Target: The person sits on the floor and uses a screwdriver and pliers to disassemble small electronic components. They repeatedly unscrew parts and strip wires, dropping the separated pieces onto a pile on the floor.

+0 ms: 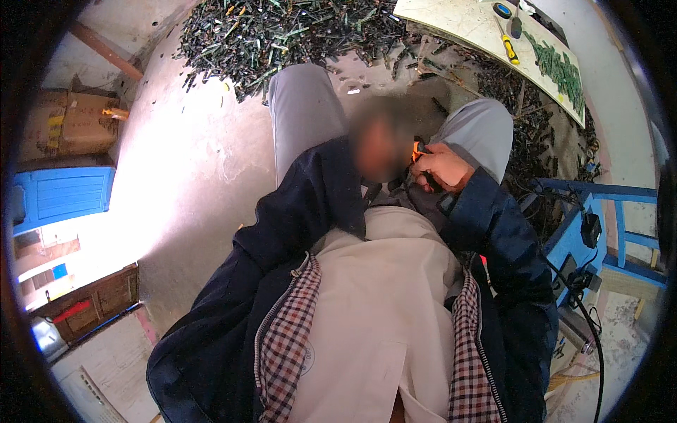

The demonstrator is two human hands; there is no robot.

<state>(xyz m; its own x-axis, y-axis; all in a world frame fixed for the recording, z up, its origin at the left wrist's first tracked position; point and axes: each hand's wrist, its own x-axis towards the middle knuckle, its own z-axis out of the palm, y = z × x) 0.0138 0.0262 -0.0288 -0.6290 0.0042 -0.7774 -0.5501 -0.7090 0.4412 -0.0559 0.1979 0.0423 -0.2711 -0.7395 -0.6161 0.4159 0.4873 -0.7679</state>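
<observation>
My right hand (446,168) is closed around a small orange-and-black object (417,150), perhaps a tool handle, between my knees. Most of that object is hidden by the fingers. To its left, my left hand (379,148) comes out of a dark sleeve, but a blur covers it, so its fingers and anything in them cannot be made out. Both hands are close together above my lap, between the grey trouser legs (303,106).
A large heap of dark green and black strips (282,35) covers the floor ahead. At the far right a pale board (451,14) bears a yellow-and-black screwdriver (509,49) and green strips (557,70). Blue furniture (620,190) with black cables stands right; a cardboard box (84,130) stands left.
</observation>
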